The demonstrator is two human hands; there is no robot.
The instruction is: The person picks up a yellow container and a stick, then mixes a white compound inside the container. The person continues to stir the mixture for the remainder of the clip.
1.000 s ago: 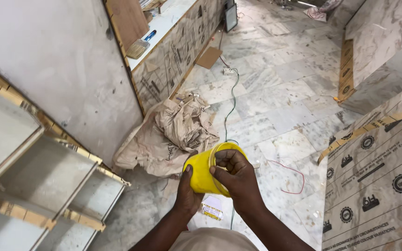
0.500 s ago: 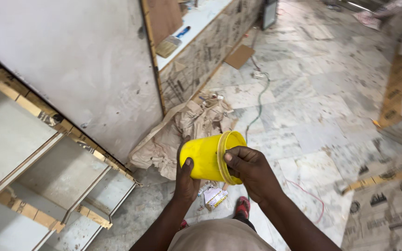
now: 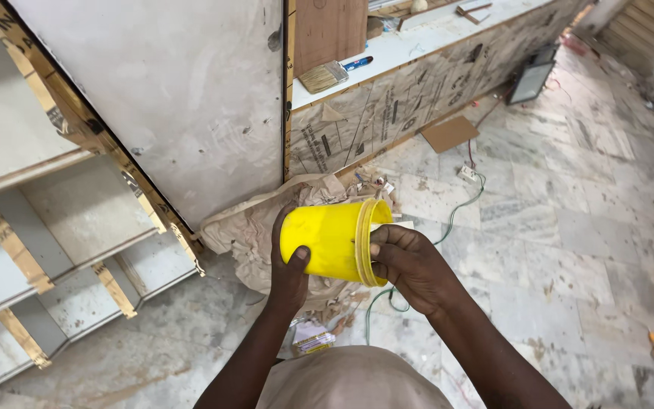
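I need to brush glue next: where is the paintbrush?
In the head view, the paintbrush lies on the white counter at top centre, beside a blue pen, beyond the yellow tub.

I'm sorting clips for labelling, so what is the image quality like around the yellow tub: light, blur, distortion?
Head view: soft, even light, no hard shadows or glare on the yellow tub; left hand and right hand at its two ends are sharp, no motion blur; wide lens bends the cabinet panel and marble floor lines toward the edges; far top right corner slightly washed out.
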